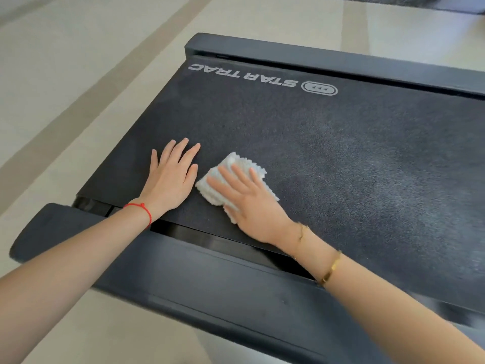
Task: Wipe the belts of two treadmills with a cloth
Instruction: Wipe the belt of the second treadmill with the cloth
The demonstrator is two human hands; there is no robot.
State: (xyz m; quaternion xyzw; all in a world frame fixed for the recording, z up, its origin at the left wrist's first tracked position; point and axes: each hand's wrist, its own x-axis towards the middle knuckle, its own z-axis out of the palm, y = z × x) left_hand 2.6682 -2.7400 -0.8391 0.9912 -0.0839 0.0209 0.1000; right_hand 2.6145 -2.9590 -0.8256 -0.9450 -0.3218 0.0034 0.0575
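A dark grey treadmill belt [328, 143] with a white STAR TRAC logo fills the middle of the view. A small white fluffy cloth [244, 162] lies on the belt near its left end. My right hand [252, 200] presses flat on the cloth with straight, spread fingers. My left hand [170, 174], with a red string on its wrist, rests flat on the bare belt just left of the cloth. The part of the belt to the right looks paler and dusty.
Black side rails run along the near edge [210, 282] and the far edge [328, 61] of the treadmill. Pale tiled floor [65, 88] surrounds it. A dark shape [433, 2] sits at the top right corner.
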